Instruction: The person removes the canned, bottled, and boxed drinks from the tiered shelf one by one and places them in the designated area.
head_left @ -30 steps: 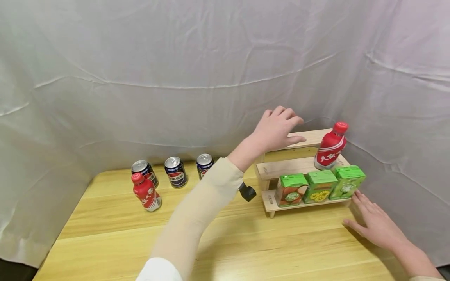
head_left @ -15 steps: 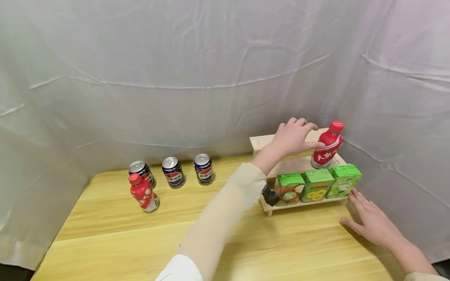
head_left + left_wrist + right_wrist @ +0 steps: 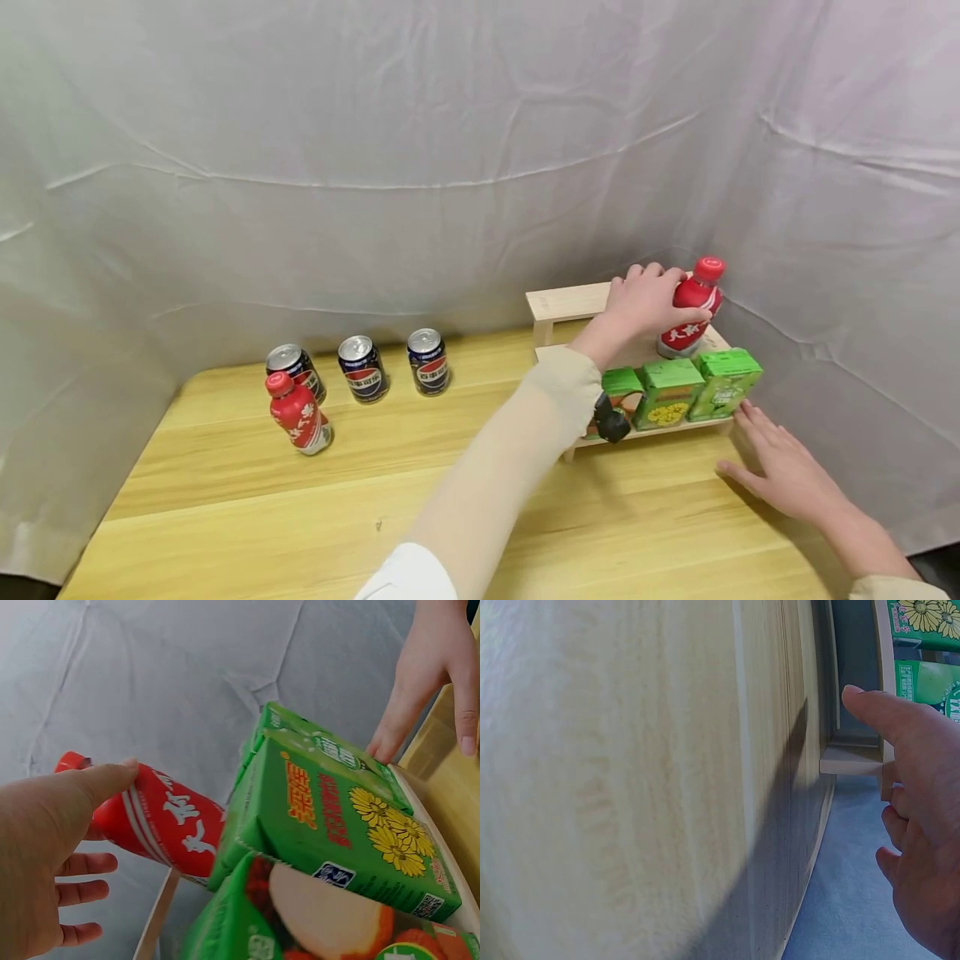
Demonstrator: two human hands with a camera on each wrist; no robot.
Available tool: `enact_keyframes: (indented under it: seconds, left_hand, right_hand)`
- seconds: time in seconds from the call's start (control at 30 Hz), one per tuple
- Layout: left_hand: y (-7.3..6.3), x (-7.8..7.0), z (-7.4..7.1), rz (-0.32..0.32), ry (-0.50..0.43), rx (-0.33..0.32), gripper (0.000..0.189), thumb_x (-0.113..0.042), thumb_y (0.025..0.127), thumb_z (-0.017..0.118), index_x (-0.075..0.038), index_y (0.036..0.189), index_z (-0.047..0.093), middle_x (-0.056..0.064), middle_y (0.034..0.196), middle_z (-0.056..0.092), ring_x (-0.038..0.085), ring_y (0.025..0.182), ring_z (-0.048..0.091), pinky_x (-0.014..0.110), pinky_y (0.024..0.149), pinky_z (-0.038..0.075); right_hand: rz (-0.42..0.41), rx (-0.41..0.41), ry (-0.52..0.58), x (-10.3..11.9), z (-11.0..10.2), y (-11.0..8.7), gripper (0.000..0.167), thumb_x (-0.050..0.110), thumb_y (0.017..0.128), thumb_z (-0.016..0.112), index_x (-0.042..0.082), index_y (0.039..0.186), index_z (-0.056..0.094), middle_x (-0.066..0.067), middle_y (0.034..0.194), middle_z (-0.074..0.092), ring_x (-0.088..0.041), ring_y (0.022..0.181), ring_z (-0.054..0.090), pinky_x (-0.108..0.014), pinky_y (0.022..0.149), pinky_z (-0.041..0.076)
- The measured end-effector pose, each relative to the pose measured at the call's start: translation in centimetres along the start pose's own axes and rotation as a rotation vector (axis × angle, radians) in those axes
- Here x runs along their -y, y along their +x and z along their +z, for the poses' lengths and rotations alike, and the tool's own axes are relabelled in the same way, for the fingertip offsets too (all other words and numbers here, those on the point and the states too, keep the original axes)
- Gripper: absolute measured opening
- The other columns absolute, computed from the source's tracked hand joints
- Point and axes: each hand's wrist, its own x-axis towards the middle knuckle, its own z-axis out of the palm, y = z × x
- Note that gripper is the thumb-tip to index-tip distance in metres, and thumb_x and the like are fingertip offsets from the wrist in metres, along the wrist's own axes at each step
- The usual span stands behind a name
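Note:
In the head view, my left hand (image 3: 648, 304) is at a red plastic drink bottle (image 3: 684, 333) standing on the middle step of a wooden tiered rack (image 3: 572, 302). The thumb lies across the bottle's front, with the index finger round its far side. The left wrist view shows the other fingers loosely bent beside the bottle (image 3: 184, 836). Below it, three green juice boxes (image 3: 670, 404) stand along the rack's lowest step. My right hand (image 3: 787, 475), fingers extended, rests at the rack's right end; its thumb (image 3: 881, 709) points along the lower step.
On the left of the wooden table (image 3: 225, 517), a second red bottle (image 3: 298, 417) stands in front of a dark blue cola can (image 3: 294, 367). Two more cans, a middle can (image 3: 363, 371) and a right can (image 3: 429, 362), stand alongside. Grey cloth (image 3: 360, 167) hangs behind and beside the table.
My left hand has moved right and down from above the rack to the bottle, its thumb now over the bottle's front. The right hand stays by the rack. The view has shifted slightly.

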Motion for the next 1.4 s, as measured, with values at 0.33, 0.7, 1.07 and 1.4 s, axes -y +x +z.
enact_keyframes:
  seconds: [0.33, 0.7, 1.07, 1.4]
  left_hand:
    - [0.3, -0.6, 1.0, -0.034, 0.003, -0.01, 0.068, -0.075, 0.076, 0.061, -0.041, 0.133, 0.047, -0.018, 0.116, 0.052, 0.004, 0.107, 0.042, 0.028, 0.09, 0.04]
    - [0.4, -0.3, 0.7, -0.02, -0.016, -0.031, 0.067, -0.074, 0.074, 0.064, -0.042, 0.131, 0.05, -0.018, 0.114, 0.052, 0.004, 0.105, 0.043, 0.029, 0.089, 0.04]
    - [-0.1, 0.1, 0.4, -0.009, -0.054, -0.021, 0.072, -0.069, 0.07, 0.072, -0.041, 0.132, 0.051, -0.019, 0.116, 0.053, 0.003, 0.107, 0.043, 0.029, 0.091, 0.039]
    - [-1.1, 1.9, -0.6, 0.035, 0.045, -0.038, 0.073, -0.074, 0.07, 0.068, -0.041, 0.134, 0.052, -0.019, 0.121, 0.053, 0.005, 0.107, 0.042, 0.027, 0.085, 0.037]
  right_hand:
    - [0.0, -0.002, -0.003, -0.2, 0.3, 0.0, 0.087, 0.039, 0.091, 0.065, -0.011, 0.149, 0.023, -0.028, 0.159, 0.011, -0.043, 0.149, 0.01, -0.04, 0.121, -0.009]
    - [-0.004, -0.004, 0.0, -0.3, 0.3, 0.2, 0.088, 0.039, 0.091, 0.065, -0.009, 0.15, 0.021, -0.027, 0.16, 0.011, -0.041, 0.15, 0.01, -0.039, 0.122, -0.009]
    - [0.002, -0.007, 0.003, -0.1, 0.6, 0.2, 0.087, 0.039, 0.092, 0.064, -0.008, 0.151, 0.02, -0.026, 0.161, 0.009, -0.04, 0.15, 0.009, -0.04, 0.122, -0.008]
    - [0.008, 0.001, 0.008, 0.1, 0.7, 0.4, 0.088, 0.04, 0.092, 0.064, -0.007, 0.151, 0.019, -0.026, 0.16, 0.009, -0.042, 0.149, 0.01, -0.04, 0.122, -0.009]
